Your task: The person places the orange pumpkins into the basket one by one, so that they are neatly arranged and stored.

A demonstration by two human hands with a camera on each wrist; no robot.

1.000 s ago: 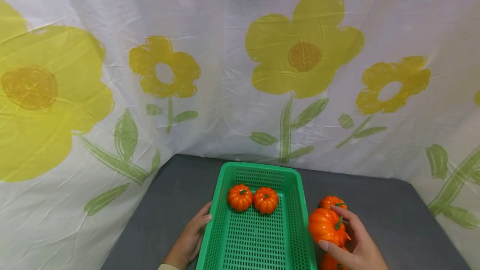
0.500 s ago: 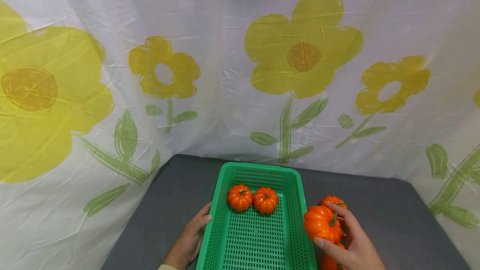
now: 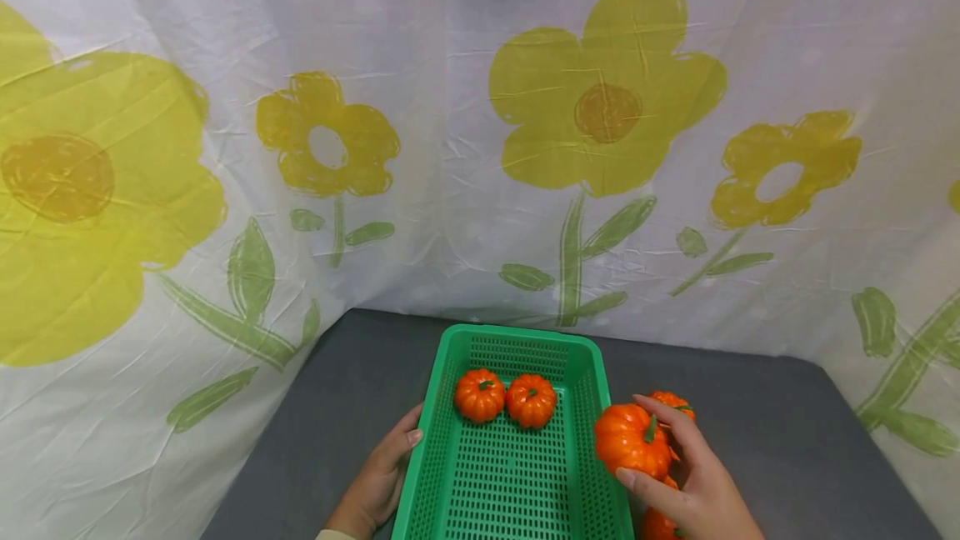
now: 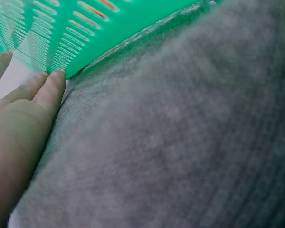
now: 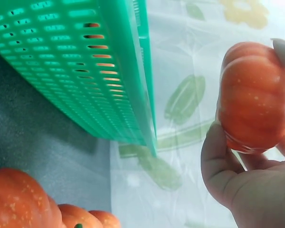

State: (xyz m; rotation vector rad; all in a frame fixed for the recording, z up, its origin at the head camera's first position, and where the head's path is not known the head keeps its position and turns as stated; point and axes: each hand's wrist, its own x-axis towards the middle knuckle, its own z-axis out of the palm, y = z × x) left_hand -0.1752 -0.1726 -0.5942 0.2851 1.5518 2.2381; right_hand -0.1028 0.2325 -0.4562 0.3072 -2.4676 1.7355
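A small orange toy pumpkin (image 3: 633, 440) with a green stem is held up by my right hand (image 3: 693, 477), fingers and thumb curled round it. It overlaps the right rim of a green plastic basket (image 3: 513, 473) in the head view. In the right wrist view the pumpkin (image 5: 256, 97) is raised beside the basket's slotted side (image 5: 85, 57). My left hand (image 3: 378, 473) rests against the basket's left side. Extended fingers (image 4: 50, 92) touch its outer wall in the left wrist view. Inside the basket's far end sit two more pumpkins, a left one (image 3: 480, 396) and a right one (image 3: 532, 401).
More pumpkins lie on the dark grey table (image 3: 780, 432) right of the basket, one behind the right hand (image 3: 673, 407) and one nearer the front (image 3: 660, 522). A white cloth (image 3: 450, 215) with yellow flowers hangs behind and along the sides of the table.
My right hand has carried the pumpkin left and slightly up, toward the basket's right rim. The left hand, the basket and the two pumpkins inside have stayed in place.
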